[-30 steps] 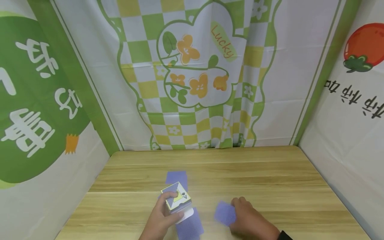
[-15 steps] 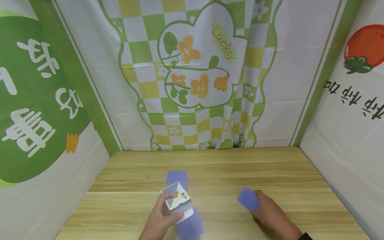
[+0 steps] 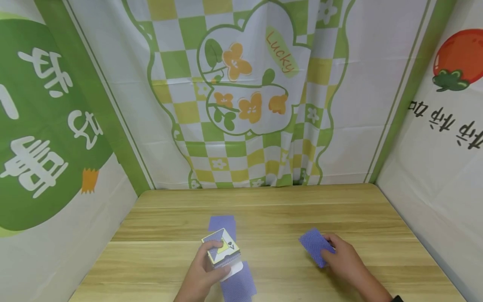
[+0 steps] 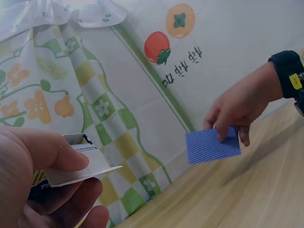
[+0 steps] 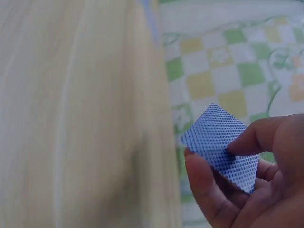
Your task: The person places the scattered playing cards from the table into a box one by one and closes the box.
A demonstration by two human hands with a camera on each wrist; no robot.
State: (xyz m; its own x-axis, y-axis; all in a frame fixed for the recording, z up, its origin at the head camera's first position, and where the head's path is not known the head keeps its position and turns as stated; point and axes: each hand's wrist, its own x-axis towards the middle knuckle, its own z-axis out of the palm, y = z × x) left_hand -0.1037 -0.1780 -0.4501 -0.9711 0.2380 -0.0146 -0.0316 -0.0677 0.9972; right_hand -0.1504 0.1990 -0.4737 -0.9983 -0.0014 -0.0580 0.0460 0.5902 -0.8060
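- My left hand [image 3: 201, 269] holds the card box [image 3: 228, 252] on the left of the scene, just above the near part of the tabletop [image 3: 286, 205]; one of its fingers lies over the printed ace face, and my thumb presses on the white flap [image 4: 71, 176].
- The box's mouth is open, its flap hanging out towards the near side, and edges that look like more cards show inside.
- My right hand [image 3: 344, 256] is on the right, well apart from the box, pinching a blue-backed card [image 3: 313, 246] between thumb and fingers; it may be a few lying flush, I cannot tell. The shadow below suggests that it is held off the tabletop.
- Other blue-backed cards lie on the tabletop on the left: a far group [image 3: 222, 223] beyond the box and a near group [image 3: 241, 286] on its near side. Whether the two meet is hidden behind the box and my left hand.
- As I judge it, the work is partway: the box is undone, and some cards are out and lying back up.
- What seems left: the pinched card is not yet laid down, and the box does not look emptied. How many remain inside, I cannot tell.
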